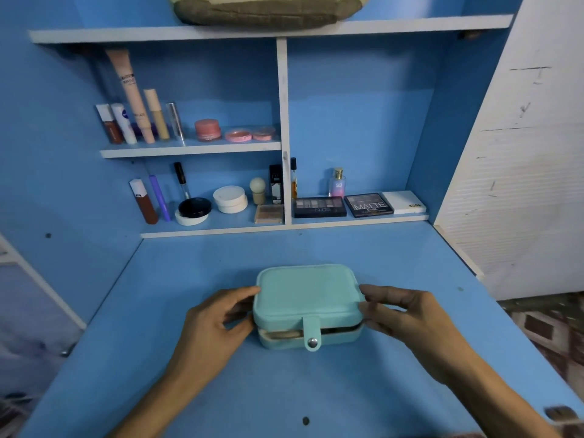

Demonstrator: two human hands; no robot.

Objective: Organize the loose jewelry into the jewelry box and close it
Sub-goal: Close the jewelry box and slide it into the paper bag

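Now left hand (215,320) and right hand (407,317) grip the seemingly ajar jewelry box (308,298).

Jewelry box (308,298), one; hands, two (left hand (215,324), right hand (407,317)); eyeshadow palettes (319,207) (369,204) (404,202) on the lower right shelf (360,220), three; pink round pots (207,129) (238,135) (264,133), three; perfume bottle (337,184), one.

Matt, perhaps leatherette jewelry box (308,292) (shiny metal snap (312,342)).
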